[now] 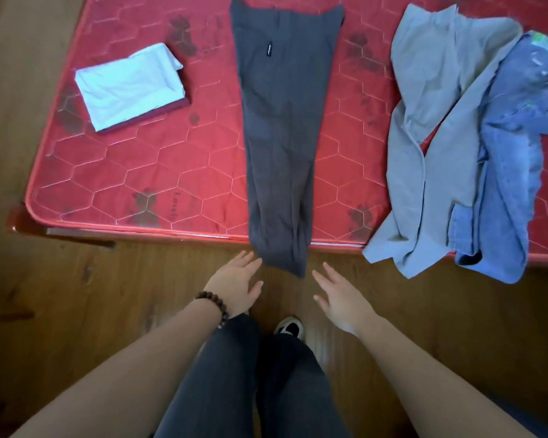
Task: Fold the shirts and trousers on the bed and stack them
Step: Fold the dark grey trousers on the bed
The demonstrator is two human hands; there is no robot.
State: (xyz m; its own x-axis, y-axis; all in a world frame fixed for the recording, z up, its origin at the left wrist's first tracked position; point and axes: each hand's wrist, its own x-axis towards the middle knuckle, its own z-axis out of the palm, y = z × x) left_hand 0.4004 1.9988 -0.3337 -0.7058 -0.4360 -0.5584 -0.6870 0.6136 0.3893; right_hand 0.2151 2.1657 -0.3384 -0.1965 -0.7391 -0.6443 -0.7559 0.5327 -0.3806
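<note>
red bed (146, 172): dark grey trousers (279, 128) lie lengthwise, long axis running straight away from the person, hem end overhanging the near edge. left hand (234, 284) and right hand (339, 298) flank that hem, fingers straight, grasping nothing; left fingertips look marginally nearer.

Bare bed (178, 172) lies open on both sides of the dark trousers (279, 128); the folded stack (130, 86) blocks far left, loose clothes (450, 147) crowd the right.
</note>
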